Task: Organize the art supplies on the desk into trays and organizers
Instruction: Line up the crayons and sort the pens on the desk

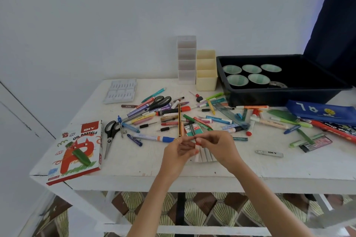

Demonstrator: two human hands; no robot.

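- Supplies are lying scattered over the white desk, and the small red-and-white stick being pinched between both hands is sitting at the near edge of that scatter, above a fanned row of white sticks.
- The left hand is curling its fingers around the lower end of the stick, and a ring is showing on 1 finger.
- The right hand is closing its fingertips on the upper end; whether it is pulling a cap or only steadying the stick, I cannot tell.
- Just beyond the hands, pens, markers, crayons and a yellow-and-black pencil are crossing one another in a loose heap, with 2 pairs of scissors lying left of it.
- Left of the hands, an oil pastels box is overhanging the desk's front edge, closed, with a green crayon on its lid.
- Far behind the hands, a white divided organizer and a cream divided organizer are standing upright against the wall, and both look empty.
- Right of those, a black tray is holding 5 green-lined cups and nothing else that I can make out.
- Right of the hands, a blue pencil case is lying over more pens.
- Judging by this, sorting is barely starting: nearly everything is waiting to go into the organizers and tray.
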